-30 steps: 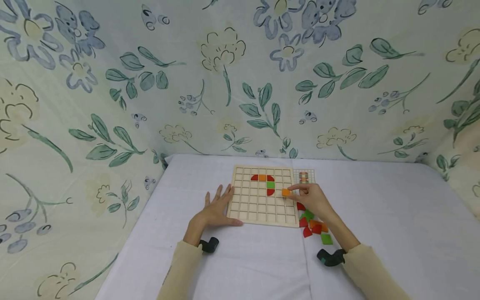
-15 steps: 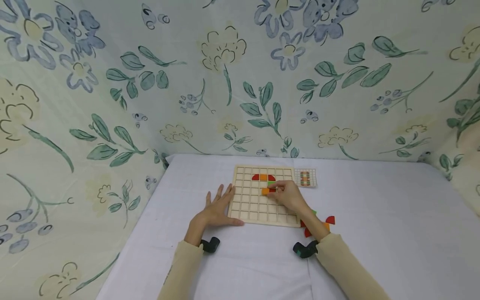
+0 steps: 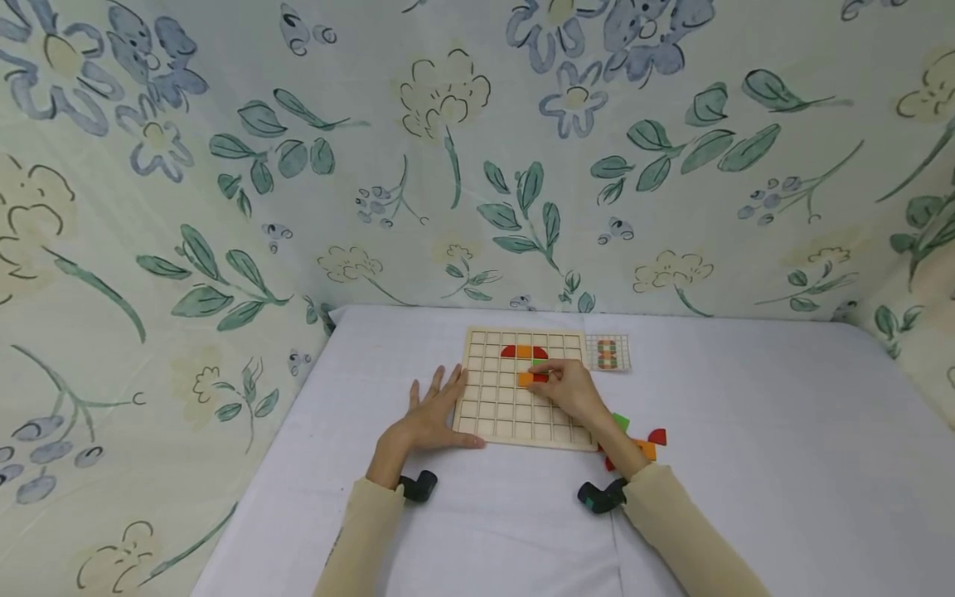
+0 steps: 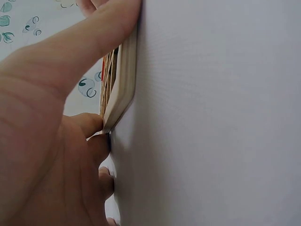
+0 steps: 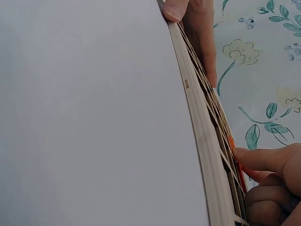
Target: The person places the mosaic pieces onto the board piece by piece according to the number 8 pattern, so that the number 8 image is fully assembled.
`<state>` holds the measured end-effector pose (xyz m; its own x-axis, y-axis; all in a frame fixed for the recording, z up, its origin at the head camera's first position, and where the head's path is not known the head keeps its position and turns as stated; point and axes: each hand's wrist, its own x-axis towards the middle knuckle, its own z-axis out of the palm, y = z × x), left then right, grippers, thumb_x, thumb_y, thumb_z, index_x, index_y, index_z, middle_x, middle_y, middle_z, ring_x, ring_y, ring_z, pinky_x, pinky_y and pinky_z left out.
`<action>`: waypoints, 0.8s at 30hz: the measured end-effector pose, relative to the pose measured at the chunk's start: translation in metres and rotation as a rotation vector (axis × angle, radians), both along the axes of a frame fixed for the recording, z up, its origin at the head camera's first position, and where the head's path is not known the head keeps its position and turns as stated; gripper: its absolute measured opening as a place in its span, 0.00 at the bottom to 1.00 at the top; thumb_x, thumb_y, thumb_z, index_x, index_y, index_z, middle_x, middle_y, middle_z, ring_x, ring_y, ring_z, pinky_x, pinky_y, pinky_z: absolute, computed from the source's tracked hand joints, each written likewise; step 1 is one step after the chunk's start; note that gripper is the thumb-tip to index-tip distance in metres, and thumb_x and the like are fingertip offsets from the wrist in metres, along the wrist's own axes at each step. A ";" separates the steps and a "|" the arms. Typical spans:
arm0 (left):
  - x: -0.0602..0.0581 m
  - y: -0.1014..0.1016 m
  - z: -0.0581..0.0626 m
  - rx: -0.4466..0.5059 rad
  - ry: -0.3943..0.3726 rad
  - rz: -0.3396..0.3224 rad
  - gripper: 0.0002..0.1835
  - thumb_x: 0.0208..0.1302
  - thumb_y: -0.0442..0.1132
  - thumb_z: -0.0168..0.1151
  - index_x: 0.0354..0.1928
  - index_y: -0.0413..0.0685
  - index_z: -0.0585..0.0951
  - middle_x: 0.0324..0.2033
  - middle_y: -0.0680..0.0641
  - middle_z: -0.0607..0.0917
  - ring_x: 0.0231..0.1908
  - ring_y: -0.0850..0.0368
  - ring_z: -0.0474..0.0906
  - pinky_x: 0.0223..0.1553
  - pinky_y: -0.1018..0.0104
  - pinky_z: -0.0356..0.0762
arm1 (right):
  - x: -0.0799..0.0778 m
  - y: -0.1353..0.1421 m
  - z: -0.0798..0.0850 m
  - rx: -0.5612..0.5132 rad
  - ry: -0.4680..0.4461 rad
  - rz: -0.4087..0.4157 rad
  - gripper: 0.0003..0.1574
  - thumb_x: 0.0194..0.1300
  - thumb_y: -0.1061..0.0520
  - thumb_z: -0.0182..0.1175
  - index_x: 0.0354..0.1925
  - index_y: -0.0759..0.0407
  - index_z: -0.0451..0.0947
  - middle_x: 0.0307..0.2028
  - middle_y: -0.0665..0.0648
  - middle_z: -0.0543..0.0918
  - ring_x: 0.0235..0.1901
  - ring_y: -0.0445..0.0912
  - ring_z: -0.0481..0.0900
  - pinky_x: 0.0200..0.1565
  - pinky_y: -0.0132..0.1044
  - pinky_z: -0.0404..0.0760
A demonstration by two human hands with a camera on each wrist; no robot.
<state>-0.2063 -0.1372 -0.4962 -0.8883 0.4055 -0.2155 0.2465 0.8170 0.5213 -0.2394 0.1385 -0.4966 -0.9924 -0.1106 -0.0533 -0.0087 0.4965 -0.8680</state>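
A square wooden grid board (image 3: 492, 408) lies on the white cloth. My left hand (image 3: 425, 423) rests at its left front corner with fingers spread, fingertips along the left edge and thumb at the front edge. Over the middle of the board, my right hand (image 3: 573, 390) pinches an orange square tile (image 3: 525, 379) between thumb and forefinger, low at a cell. Just right of that tile is a red quarter-round tile (image 3: 540, 378), partly covered by the fingers. Above them sit another orange tile (image 3: 525, 351) with red rounded tiles on both sides and a mostly hidden green tile (image 3: 539, 363).
A small pattern card (image 3: 608, 353) lies against the board's right edge. Several loose red, green and orange tiles (image 3: 646, 449) are spread near the right front corner, partly under my right forearm. A floral cloth (image 3: 448, 207) hangs behind the table.
My right hand has carried the orange tile leftward from the board's right side to beside the lower red tile, then lowered slightly there. My left hand stays at the board's corner.
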 end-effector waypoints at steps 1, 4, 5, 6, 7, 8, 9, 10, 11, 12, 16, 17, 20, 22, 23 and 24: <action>0.000 0.000 0.000 0.000 0.000 0.000 0.69 0.53 0.69 0.75 0.84 0.56 0.42 0.84 0.52 0.38 0.83 0.46 0.24 0.78 0.32 0.18 | 0.000 -0.001 0.000 -0.004 0.001 0.002 0.18 0.62 0.59 0.75 0.51 0.61 0.87 0.14 0.47 0.61 0.16 0.41 0.56 0.20 0.29 0.53; 0.000 0.000 0.001 0.007 -0.002 -0.001 0.68 0.52 0.68 0.75 0.84 0.56 0.42 0.84 0.52 0.38 0.83 0.46 0.24 0.78 0.32 0.18 | 0.000 -0.002 0.000 -0.014 0.006 0.004 0.18 0.61 0.60 0.74 0.51 0.62 0.87 0.14 0.47 0.61 0.15 0.41 0.54 0.20 0.29 0.53; 0.000 0.000 0.001 0.009 -0.002 -0.001 0.68 0.52 0.68 0.75 0.84 0.56 0.42 0.84 0.52 0.38 0.83 0.46 0.24 0.78 0.32 0.17 | 0.000 -0.002 -0.001 -0.014 0.010 0.005 0.18 0.61 0.60 0.74 0.51 0.62 0.88 0.13 0.47 0.61 0.15 0.41 0.54 0.19 0.28 0.53; -0.001 0.000 0.001 0.011 -0.001 -0.002 0.68 0.52 0.68 0.75 0.84 0.56 0.42 0.84 0.52 0.38 0.83 0.46 0.24 0.78 0.32 0.18 | 0.000 -0.002 -0.001 -0.014 0.014 0.006 0.18 0.61 0.60 0.74 0.51 0.62 0.88 0.13 0.47 0.62 0.14 0.41 0.54 0.19 0.29 0.53; -0.001 0.000 0.001 0.013 0.000 -0.002 0.68 0.52 0.68 0.75 0.84 0.56 0.43 0.84 0.52 0.39 0.83 0.46 0.25 0.78 0.32 0.18 | 0.000 -0.002 -0.001 -0.016 0.017 0.005 0.18 0.61 0.60 0.75 0.50 0.62 0.88 0.13 0.47 0.62 0.14 0.41 0.55 0.19 0.29 0.53; -0.001 0.000 0.001 0.011 0.000 -0.002 0.68 0.52 0.68 0.75 0.84 0.56 0.42 0.84 0.52 0.38 0.83 0.46 0.25 0.78 0.32 0.18 | -0.001 -0.002 -0.001 -0.017 0.020 0.003 0.18 0.61 0.60 0.75 0.50 0.62 0.88 0.13 0.47 0.62 0.14 0.41 0.55 0.19 0.29 0.54; -0.001 0.000 0.001 0.009 0.001 -0.002 0.68 0.52 0.68 0.75 0.84 0.56 0.42 0.84 0.52 0.38 0.83 0.46 0.25 0.78 0.32 0.18 | -0.001 -0.002 -0.001 -0.018 0.021 0.002 0.18 0.61 0.60 0.75 0.50 0.61 0.88 0.13 0.47 0.62 0.15 0.41 0.55 0.19 0.29 0.54; -0.001 0.000 0.001 0.007 0.001 -0.002 0.68 0.52 0.69 0.75 0.84 0.56 0.42 0.84 0.52 0.38 0.83 0.46 0.25 0.78 0.32 0.18 | -0.001 -0.001 -0.001 -0.017 0.024 0.000 0.18 0.60 0.60 0.75 0.50 0.61 0.89 0.13 0.47 0.63 0.15 0.41 0.55 0.19 0.29 0.54; -0.001 0.000 0.001 0.004 0.001 -0.001 0.68 0.52 0.69 0.75 0.84 0.56 0.42 0.84 0.52 0.38 0.83 0.46 0.25 0.78 0.32 0.18 | -0.001 -0.001 -0.001 -0.016 0.024 -0.003 0.18 0.60 0.60 0.75 0.49 0.61 0.89 0.13 0.47 0.63 0.15 0.41 0.56 0.20 0.29 0.54; -0.001 0.000 0.001 0.002 0.001 -0.001 0.68 0.52 0.69 0.75 0.84 0.56 0.42 0.84 0.53 0.38 0.83 0.46 0.24 0.78 0.32 0.18 | -0.001 -0.001 -0.001 -0.018 0.024 -0.005 0.18 0.60 0.59 0.76 0.49 0.61 0.89 0.13 0.47 0.63 0.15 0.41 0.57 0.20 0.28 0.54; -0.001 0.000 0.001 0.005 -0.003 0.001 0.68 0.52 0.68 0.75 0.84 0.56 0.42 0.84 0.52 0.38 0.83 0.46 0.24 0.78 0.32 0.18 | -0.001 -0.001 -0.001 -0.011 0.023 -0.016 0.19 0.59 0.58 0.76 0.49 0.60 0.90 0.13 0.46 0.64 0.16 0.40 0.58 0.20 0.28 0.55; -0.001 0.000 0.001 0.007 -0.003 0.002 0.68 0.52 0.68 0.75 0.84 0.56 0.42 0.84 0.52 0.38 0.83 0.46 0.24 0.78 0.32 0.18 | 0.000 -0.001 -0.001 -0.012 0.016 -0.019 0.19 0.59 0.58 0.76 0.50 0.59 0.90 0.13 0.46 0.64 0.16 0.40 0.58 0.20 0.28 0.55; 0.000 0.000 0.002 0.015 -0.005 0.005 0.68 0.52 0.68 0.76 0.84 0.55 0.43 0.84 0.52 0.38 0.83 0.45 0.24 0.78 0.32 0.18 | 0.005 0.004 0.002 0.000 0.010 -0.021 0.21 0.60 0.55 0.76 0.52 0.59 0.89 0.14 0.47 0.61 0.16 0.40 0.57 0.20 0.29 0.53; 0.000 0.000 0.002 0.018 -0.007 0.006 0.69 0.52 0.68 0.76 0.84 0.55 0.42 0.84 0.52 0.38 0.83 0.45 0.24 0.78 0.32 0.17 | 0.010 0.010 0.006 0.013 -0.003 -0.017 0.22 0.62 0.54 0.75 0.54 0.58 0.88 0.15 0.47 0.60 0.16 0.40 0.57 0.20 0.29 0.53; 0.001 0.000 0.002 0.021 -0.008 0.007 0.69 0.52 0.68 0.76 0.84 0.55 0.42 0.84 0.51 0.38 0.83 0.45 0.24 0.78 0.32 0.17 | 0.014 0.015 0.009 0.022 -0.007 -0.011 0.22 0.64 0.53 0.74 0.55 0.59 0.87 0.16 0.47 0.60 0.17 0.41 0.57 0.20 0.30 0.53; 0.001 0.000 0.002 0.025 -0.008 0.007 0.69 0.52 0.67 0.76 0.84 0.55 0.43 0.84 0.51 0.38 0.83 0.45 0.24 0.78 0.32 0.17 | 0.017 0.021 0.012 0.029 -0.007 -0.003 0.23 0.65 0.53 0.73 0.56 0.60 0.86 0.16 0.48 0.60 0.17 0.41 0.57 0.19 0.30 0.54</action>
<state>-0.2054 -0.1375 -0.4947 -0.8895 0.4044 -0.2126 0.2364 0.8055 0.5434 -0.2224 0.1593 -0.4847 -0.9924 -0.1058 -0.0636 -0.0009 0.5214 -0.8533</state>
